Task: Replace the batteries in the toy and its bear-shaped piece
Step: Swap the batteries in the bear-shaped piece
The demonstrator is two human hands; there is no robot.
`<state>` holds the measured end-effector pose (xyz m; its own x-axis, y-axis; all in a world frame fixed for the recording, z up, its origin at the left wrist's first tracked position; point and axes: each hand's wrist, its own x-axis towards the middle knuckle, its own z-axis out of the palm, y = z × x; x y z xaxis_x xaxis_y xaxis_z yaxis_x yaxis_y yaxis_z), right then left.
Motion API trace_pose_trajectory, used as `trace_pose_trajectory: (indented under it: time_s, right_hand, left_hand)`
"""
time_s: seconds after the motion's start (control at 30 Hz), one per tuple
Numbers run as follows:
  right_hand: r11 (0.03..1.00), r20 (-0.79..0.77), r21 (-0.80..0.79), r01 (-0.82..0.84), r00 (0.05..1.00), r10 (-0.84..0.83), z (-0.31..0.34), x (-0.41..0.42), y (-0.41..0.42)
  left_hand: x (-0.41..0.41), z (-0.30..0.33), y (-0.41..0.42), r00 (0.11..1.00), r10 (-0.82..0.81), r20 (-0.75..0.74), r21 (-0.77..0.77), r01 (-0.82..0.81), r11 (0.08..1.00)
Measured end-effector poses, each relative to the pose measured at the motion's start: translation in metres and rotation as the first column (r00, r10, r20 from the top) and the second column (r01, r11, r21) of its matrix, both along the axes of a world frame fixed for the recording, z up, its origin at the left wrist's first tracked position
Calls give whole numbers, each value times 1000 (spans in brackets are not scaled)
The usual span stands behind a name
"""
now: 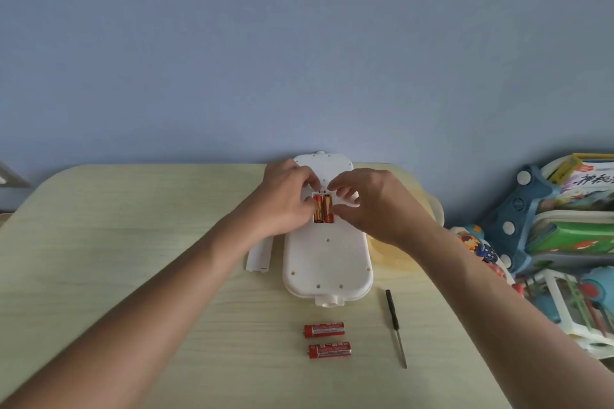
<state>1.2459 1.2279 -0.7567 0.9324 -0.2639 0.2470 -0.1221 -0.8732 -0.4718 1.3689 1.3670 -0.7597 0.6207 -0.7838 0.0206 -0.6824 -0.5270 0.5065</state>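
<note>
The white toy [327,256] lies face down on the table, its battery bay open. Two orange batteries [323,208] sit side by side in the bay. My left hand [285,199] pinches the left orange battery, thumb against its side and fingertips at its top end. My right hand [372,206] hovers over the bay's upper right with curled fingers that hold nothing; its index tip is at the bay's top edge. Two red batteries [327,339] lie on the table in front of the toy. The white battery cover [259,257] rests left of the toy.
A small black-handled screwdriver [396,327] lies right of the red batteries. A pale yellow plastic piece [390,254] sits against the toy's right side, partly under my right forearm. A rack of toys and books [564,236] stands past the table's right edge.
</note>
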Motion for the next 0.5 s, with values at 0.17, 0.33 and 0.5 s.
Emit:
trace_pose_trajectory:
  time_s: [0.17,0.33,0.5]
  right_hand:
    - [1000,-70,-6,-10,998,9,-1,11,-4]
    - [975,-123,-184,-125,987,103,8,10,-2]
    - [932,-119,-315,-177,982,147,4,11,-2]
  left_hand:
    - [-1,0,-4,999,-16,39,1,16,1000]
    - [0,3,-7,998,-21,67,59,17,998]
    - [2,6,-10,998,-26,49,74,22,997]
